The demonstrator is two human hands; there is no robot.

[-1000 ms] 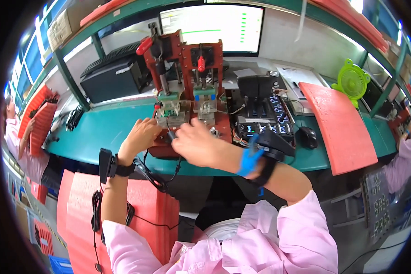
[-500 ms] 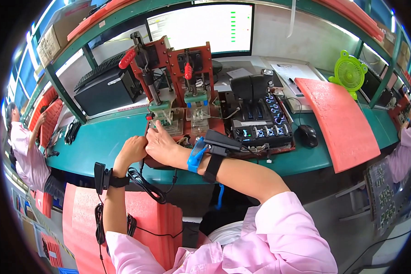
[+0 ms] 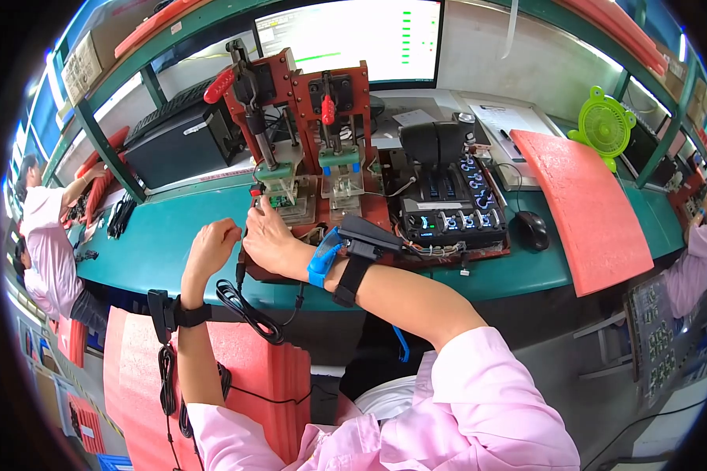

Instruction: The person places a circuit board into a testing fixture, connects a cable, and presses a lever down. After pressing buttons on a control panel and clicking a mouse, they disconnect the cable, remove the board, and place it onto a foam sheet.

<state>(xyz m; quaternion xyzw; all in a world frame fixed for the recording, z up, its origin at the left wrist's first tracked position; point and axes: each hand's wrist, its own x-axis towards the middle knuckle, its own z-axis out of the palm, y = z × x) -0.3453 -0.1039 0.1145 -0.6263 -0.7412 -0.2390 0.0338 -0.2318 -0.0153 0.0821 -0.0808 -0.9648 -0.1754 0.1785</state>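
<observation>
My left hand [image 3: 212, 246] is raised over the bench's front edge, fingers curled in and nothing visible in them. It is apart from my right hand [image 3: 270, 240], whose bent fingers are at the left front corner of a red test fixture [image 3: 373, 210]. What those fingers hold, if anything, is hidden. Just above them sits a small red button [image 3: 257, 190]. A black cable [image 3: 247, 310] hangs in a loop below, its upper end close under my right hand. Green circuit boards and clear plates lie under two toggle clamps with red handles [image 3: 221, 84] [image 3: 327, 109].
Right of the fixture stands a black control panel [image 3: 452, 224] with knobs and levers, then a mouse [image 3: 531, 231], a pink foam sheet [image 3: 581, 212] and a green fan [image 3: 605, 125]. A monitor [image 3: 353, 43] is behind. Foam sheets [image 3: 212, 377] are stacked below my left arm. Other people work at both sides.
My left hand has moved left, away from my right hand, which it was touching. My right hand stays at the fixture's corner, shifted slightly. A green bar now shows on the monitor.
</observation>
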